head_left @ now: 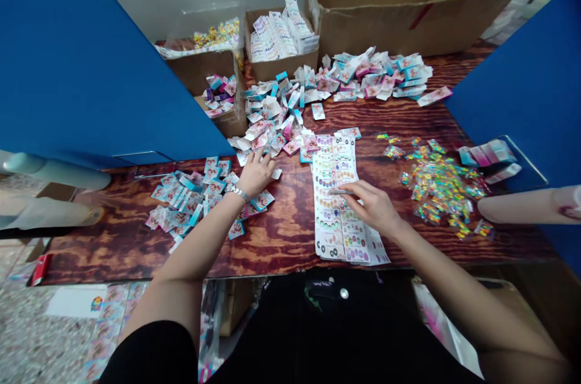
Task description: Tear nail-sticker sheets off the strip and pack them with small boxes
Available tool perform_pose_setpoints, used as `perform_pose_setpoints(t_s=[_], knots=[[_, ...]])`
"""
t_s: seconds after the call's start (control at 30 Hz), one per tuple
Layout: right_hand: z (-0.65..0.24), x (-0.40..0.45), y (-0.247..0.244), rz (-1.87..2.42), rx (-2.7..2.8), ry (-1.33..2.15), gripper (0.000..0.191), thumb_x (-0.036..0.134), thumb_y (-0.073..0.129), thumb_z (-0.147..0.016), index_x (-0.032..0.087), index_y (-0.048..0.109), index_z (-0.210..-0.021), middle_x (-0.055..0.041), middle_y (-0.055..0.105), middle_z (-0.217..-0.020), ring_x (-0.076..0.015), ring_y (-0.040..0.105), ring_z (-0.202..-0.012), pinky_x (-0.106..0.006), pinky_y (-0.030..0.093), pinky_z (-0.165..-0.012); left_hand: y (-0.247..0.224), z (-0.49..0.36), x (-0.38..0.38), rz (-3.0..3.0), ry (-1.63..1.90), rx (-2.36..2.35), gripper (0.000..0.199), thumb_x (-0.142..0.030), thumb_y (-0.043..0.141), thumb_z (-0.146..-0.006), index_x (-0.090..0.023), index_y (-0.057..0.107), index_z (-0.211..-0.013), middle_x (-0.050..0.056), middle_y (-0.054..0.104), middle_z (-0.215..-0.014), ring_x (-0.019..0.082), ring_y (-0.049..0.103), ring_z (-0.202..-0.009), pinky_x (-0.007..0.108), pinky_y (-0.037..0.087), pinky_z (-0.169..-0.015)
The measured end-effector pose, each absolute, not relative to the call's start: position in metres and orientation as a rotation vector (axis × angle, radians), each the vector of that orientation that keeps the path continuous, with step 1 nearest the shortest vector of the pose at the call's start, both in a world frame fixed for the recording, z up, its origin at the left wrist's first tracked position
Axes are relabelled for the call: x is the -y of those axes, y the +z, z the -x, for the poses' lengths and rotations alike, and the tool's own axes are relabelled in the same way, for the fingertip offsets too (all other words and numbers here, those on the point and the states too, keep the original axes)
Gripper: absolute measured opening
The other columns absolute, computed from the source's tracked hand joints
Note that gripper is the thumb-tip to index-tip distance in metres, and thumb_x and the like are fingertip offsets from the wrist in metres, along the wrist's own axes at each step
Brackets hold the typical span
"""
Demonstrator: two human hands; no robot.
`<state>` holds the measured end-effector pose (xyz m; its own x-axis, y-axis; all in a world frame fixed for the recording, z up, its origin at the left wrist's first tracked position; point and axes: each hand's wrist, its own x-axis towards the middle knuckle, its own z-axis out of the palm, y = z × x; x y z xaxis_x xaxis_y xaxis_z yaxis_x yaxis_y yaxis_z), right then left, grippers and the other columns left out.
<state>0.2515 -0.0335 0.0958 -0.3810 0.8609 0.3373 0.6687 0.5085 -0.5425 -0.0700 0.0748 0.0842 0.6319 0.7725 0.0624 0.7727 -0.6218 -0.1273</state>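
My left hand (256, 177), with a metal bracelet at the wrist, reaches over the near edge of a heap of small open boxes (285, 111) in pink, blue and white. Its fingers are bent downward and slightly apart; whether the tips touch a box is hidden. Beneath that forearm lies a pile of closed small boxes (184, 199). In front of me, long printed sheets (330, 220) with rows of coloured round designs lie in overlapping strips. Above them my right hand (374, 207) pinches a thin folded paper slip (336, 191) between thumb and fingers.
Small clear packets with colourful contents (440, 184) are heaped at right. At the back stand a carton of folded printed sheets (281, 60), a large cardboard box (417, 26) and a left carton (227, 120) holding small boxes. Blue panels (521, 87) flank the wood-grain table (281, 238).
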Motion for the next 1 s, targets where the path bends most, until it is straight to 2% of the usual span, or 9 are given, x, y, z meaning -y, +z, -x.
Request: perform_pose_setpoints(t_s=[0.1,0.17,0.23,0.33,0.43,0.7,0.87,1.0], knots=[[-0.237,0.033,0.106,1.167,2.141,0.415,0.020,0.019,0.049,-0.094,0.021,0.061,-0.110,-0.0067,0.066,-0.099,-0.0192,0.064,-0.094,-0.035,0.054,-0.083,0.092,0.062,-0.064,2.800,-0.040,1.421,0.038,-0.045,0.062,-0.085,-0.010,0.057,-0.101,0.019,0.065,-0.099,0.037,0.056,-0.109,0.047,0.043,-0.088],[-0.228,0.033,0.113,1.124,2.120,0.371,0.021,0.018,0.049,-0.093,0.021,0.061,-0.110,-0.0070,0.064,-0.098,-0.0192,0.063,-0.092,-0.035,0.054,-0.082,0.095,0.051,-0.052,2.940,-0.185,1.542,0.051,-0.057,0.064,-0.080,-0.013,0.054,-0.103,0.014,0.065,-0.094,0.029,0.062,-0.090,0.038,0.047,-0.076],[-0.219,0.032,0.119,1.074,2.119,0.325,0.021,0.016,0.050,-0.093,0.021,0.061,-0.111,-0.0072,0.063,-0.098,-0.0188,0.062,-0.091,-0.035,0.054,-0.081,0.098,0.039,-0.038,3.108,-0.412,1.590,0.059,-0.064,0.065,-0.076,-0.015,0.054,-0.106,0.009,0.065,-0.093,0.023,0.062,-0.081,0.031,0.046,-0.069],[-0.212,0.030,0.122,1.025,2.173,0.241,0.021,0.016,0.050,-0.093,0.020,0.060,-0.111,-0.0072,0.064,-0.097,-0.0183,0.062,-0.090,-0.034,0.053,-0.080,0.102,0.025,-0.020,3.304,-0.708,1.525,0.062,-0.067,0.065,-0.073,-0.016,0.057,-0.107,0.006,0.064,-0.090,0.019,0.060,-0.077,0.029,0.044,-0.067],[-0.211,0.030,0.122,1.018,2.305,0.078,0.021,0.015,0.048,-0.094,0.021,0.062,-0.109,-0.0057,0.065,-0.093,-0.0173,0.061,-0.086,-0.031,0.051,-0.076,0.108,0.020,-0.011,3.399,-0.834,1.476,0.061,-0.067,0.065,-0.073,-0.015,0.060,-0.104,0.005,0.064,-0.089,0.018,0.059,-0.076,0.028,0.044,-0.067],[-0.214,0.036,0.141,0.718,2.670,-0.464,0.020,0.013,0.049,-0.093,0.021,0.064,-0.104,-0.0034,0.067,-0.090,-0.0150,0.055,-0.075,-0.031,0.040,-0.065,0.119,0.020,-0.009,3.467,-0.631,1.365,0.062,-0.070,0.065,-0.071,-0.013,0.062,-0.097,0.007,0.066,-0.086,0.020,0.060,-0.076,0.029,0.042,-0.067],[-0.209,0.037,0.148,0.626,2.661,-0.429,0.017,0.012,0.050,-0.093,0.020,0.065,-0.097,-0.0027,0.066,-0.085,-0.0137,0.052,-0.072,-0.031,0.037,-0.064,0.120,0.014,-0.004,3.478,-0.532,1.259,0.060,-0.072,0.063,-0.071,-0.014,0.062,-0.087,0.004,0.063,-0.077,0.018,0.058,-0.068,0.027,0.038,-0.060],[-0.204,0.039,0.144,0.715,2.642,-0.387,0.016,0.017,0.049,-0.094,0.021,0.065,-0.094,-0.0011,0.063,-0.075,-0.0144,0.051,-0.069,-0.032,0.036,-0.062,0.119,0.007,0.005,3.350,-0.563,1.345,0.059,-0.070,0.058,-0.076,-0.013,0.061,-0.093,0.008,0.064,-0.082,0.020,0.060,-0.072,0.029,0.042,-0.063]])
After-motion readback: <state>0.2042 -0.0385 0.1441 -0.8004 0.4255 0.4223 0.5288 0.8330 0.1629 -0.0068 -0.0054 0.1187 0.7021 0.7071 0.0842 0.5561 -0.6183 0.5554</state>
